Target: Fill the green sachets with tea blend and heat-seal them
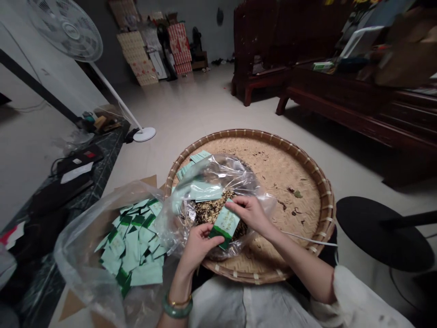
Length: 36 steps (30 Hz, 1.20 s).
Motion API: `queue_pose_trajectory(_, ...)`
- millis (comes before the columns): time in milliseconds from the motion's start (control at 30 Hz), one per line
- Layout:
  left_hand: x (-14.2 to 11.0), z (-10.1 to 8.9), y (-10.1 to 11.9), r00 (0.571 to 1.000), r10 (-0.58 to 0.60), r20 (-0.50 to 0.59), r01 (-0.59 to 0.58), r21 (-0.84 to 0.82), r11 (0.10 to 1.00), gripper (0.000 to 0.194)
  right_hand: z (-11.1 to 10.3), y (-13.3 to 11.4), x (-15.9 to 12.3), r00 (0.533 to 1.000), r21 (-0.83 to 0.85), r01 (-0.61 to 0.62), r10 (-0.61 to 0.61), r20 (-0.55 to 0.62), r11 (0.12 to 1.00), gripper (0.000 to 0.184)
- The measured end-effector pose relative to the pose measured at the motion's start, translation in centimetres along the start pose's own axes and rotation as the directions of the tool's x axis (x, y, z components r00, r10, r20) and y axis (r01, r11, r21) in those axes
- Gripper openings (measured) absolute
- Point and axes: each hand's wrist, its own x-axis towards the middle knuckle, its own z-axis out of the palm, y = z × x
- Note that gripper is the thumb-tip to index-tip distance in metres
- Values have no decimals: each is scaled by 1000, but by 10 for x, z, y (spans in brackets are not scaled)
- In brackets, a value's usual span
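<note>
Between my two hands is a light-green paper packet (229,222) with a dark-green end. My left hand (201,243) pinches its lower left end, and my right hand (251,214) grips the upper edge. Beneath it, an open clear plastic bag (235,171) holds a dry, loose mix of brown and pale bits (211,207), perhaps tea or herbs. More flat packets (206,191) lie on that bag's left side. The bag rests in a round woven bamboo tray (273,175), with a stack of packets (200,156) at the tray's left rim.
To the left, a large clear bag (78,246) contains many green packets (136,243). A standing fan (145,134) is at the back left, beside a dark marble ledge (111,157). A round black base (382,232) stands at right. Dark wooden furniture (327,107) occupies the back right.
</note>
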Motion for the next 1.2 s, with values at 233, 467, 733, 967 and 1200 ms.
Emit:
queue_pose_trajectory(233, 8, 4, -6, 998, -22, 51, 29, -136, 990, 38, 2, -1, -3, 988, 51, 11, -18, 155, 999, 26)
queue_pose_trajectory(467, 8, 14, -6, 995, -56, -78, 38, -212, 977, 43, 7, 6, -9, 990, -30, 13, -9, 143, 999, 27)
queue_pose_trajectory(733, 3, 20, -3, 987, -158, 12, 155, -270, 950, 49, -12, 7, -9, 992, -401, 114, -82, 95, 909, 28)
queue_pose_trajectory(967, 4, 18, -3, 990, -139, -37, 116, -369, 922, 49, -24, 31, -25, 994, -866, 10, 93, 65, 500, 57)
queue_pose_trajectory(1200, 2, 21, -4, 987, -134, -85, 99, -326, 940, 46, -12, 31, -13, 986, -879, -41, 159, 41, 475, 61)
